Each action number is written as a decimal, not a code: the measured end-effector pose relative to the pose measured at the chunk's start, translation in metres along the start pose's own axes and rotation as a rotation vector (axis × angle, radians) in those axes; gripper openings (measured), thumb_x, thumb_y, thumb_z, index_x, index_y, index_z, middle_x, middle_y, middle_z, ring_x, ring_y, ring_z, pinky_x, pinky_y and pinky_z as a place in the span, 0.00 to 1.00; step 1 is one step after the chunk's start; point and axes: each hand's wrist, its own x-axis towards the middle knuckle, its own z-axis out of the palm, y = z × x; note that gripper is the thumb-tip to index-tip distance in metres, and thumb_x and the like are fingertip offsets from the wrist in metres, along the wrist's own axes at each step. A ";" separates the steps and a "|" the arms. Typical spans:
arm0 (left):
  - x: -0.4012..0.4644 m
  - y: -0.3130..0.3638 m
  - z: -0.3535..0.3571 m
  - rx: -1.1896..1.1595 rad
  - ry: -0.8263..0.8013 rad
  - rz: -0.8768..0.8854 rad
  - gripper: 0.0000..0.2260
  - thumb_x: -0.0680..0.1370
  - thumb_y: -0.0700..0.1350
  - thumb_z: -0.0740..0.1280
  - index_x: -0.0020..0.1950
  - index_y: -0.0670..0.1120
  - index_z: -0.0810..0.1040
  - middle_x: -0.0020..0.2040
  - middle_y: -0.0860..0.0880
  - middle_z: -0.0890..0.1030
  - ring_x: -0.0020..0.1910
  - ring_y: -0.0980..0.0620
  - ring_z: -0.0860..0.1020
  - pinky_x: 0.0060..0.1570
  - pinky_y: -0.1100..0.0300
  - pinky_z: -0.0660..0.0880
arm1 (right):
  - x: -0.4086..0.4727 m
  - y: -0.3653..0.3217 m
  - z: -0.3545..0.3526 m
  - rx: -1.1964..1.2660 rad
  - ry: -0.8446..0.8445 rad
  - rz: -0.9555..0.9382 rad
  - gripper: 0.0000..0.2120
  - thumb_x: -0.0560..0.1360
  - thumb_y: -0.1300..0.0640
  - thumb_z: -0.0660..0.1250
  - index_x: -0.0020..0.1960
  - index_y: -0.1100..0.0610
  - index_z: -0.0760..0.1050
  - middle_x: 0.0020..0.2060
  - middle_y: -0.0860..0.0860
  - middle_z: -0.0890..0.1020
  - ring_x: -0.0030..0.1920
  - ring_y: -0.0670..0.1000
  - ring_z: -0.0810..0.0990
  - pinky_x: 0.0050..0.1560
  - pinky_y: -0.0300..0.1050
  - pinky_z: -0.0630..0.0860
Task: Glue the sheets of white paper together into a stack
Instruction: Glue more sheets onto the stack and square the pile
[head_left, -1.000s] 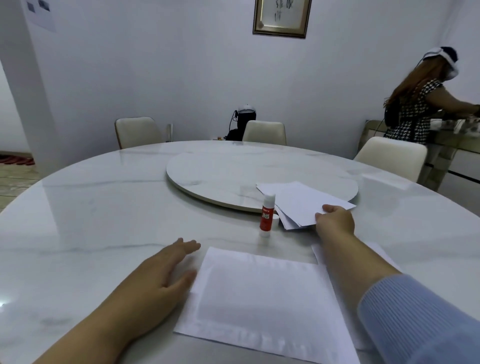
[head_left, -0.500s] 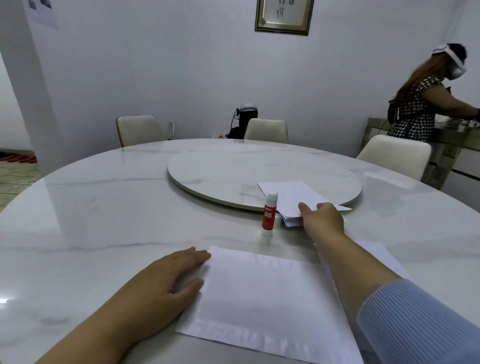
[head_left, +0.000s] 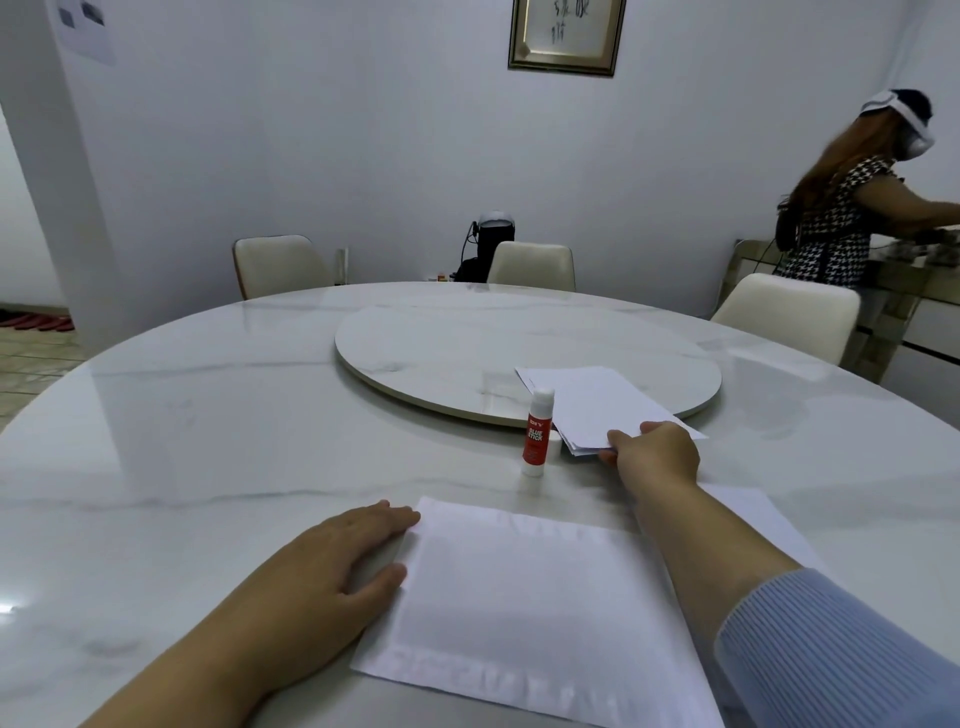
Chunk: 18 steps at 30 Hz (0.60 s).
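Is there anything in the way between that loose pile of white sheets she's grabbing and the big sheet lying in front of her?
Nothing visible blocks it. The red-and-white glue stick stands upright just left of the loose pile of white sheets, beside the path to the large white sheet.

Open table on the left, crowded right of centre

The table lies bare leftward; the upright glue stick stands just beside the loose sheets, between them and the near stack.
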 end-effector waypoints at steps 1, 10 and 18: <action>0.000 0.000 0.000 0.002 0.001 0.001 0.18 0.76 0.55 0.61 0.63 0.73 0.62 0.62 0.77 0.57 0.63 0.78 0.55 0.59 0.76 0.54 | 0.000 0.001 0.000 0.002 -0.006 -0.001 0.23 0.74 0.58 0.67 0.67 0.63 0.68 0.60 0.60 0.79 0.59 0.61 0.79 0.61 0.50 0.73; 0.001 -0.002 0.001 0.002 -0.013 0.010 0.18 0.76 0.55 0.61 0.62 0.73 0.63 0.57 0.82 0.56 0.60 0.84 0.52 0.57 0.81 0.53 | 0.003 0.000 -0.006 -0.021 -0.035 -0.029 0.23 0.76 0.60 0.66 0.69 0.62 0.67 0.51 0.61 0.83 0.33 0.49 0.79 0.34 0.41 0.69; 0.003 -0.001 -0.001 0.032 -0.032 0.033 0.16 0.75 0.57 0.61 0.60 0.73 0.64 0.57 0.82 0.55 0.60 0.84 0.51 0.57 0.82 0.51 | 0.010 -0.003 -0.007 -0.074 -0.088 -0.042 0.23 0.75 0.58 0.67 0.69 0.61 0.68 0.53 0.59 0.80 0.50 0.58 0.81 0.53 0.48 0.75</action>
